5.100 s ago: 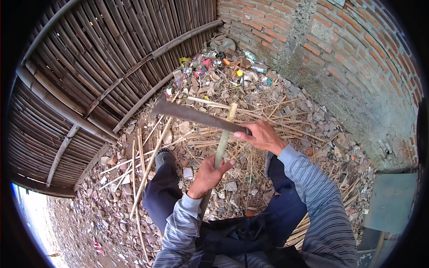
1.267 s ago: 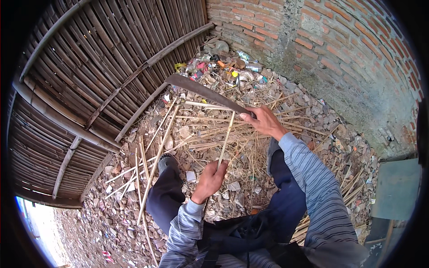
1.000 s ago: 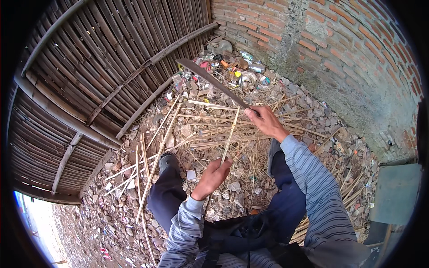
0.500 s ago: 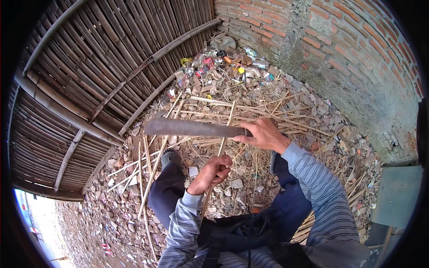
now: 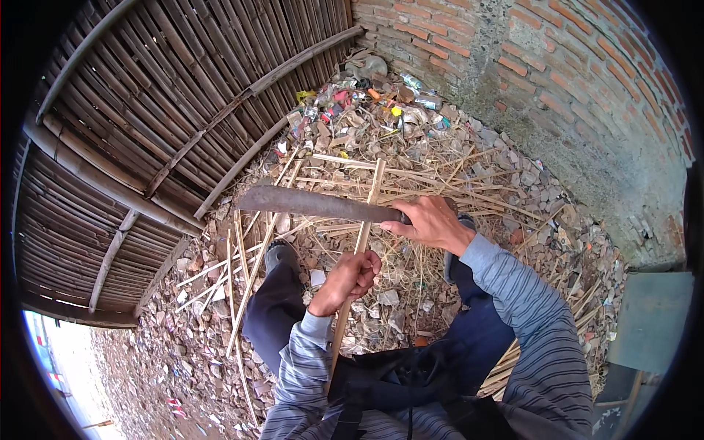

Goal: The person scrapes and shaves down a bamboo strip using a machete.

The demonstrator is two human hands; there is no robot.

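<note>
My right hand (image 5: 433,221) is closed round the handle of a machete (image 5: 312,203), whose long dark blade points left. The blade lies across a pale bamboo strip (image 5: 341,334), over its upper part; whether the edge bites into it I cannot tell. Lower down, my left hand (image 5: 346,280) is wrapped round that strip, with the fingers curled. The strip slants from beyond the blade down past my left wrist toward my lap. My right hand hides most of the machete's handle.
Loose bamboo strips (image 5: 249,290) lie on the rubble left of my legs, and more (image 5: 506,367) lie at the right. Ahead is a heap of litter (image 5: 367,110). A bamboo wall (image 5: 183,110) stands at the left, a brick wall (image 5: 557,95) at the right.
The strip has turned slightly in my left hand and shows a broader face. The machete blade has tilted a little, its tip slightly higher. Both hands keep their holds.
</note>
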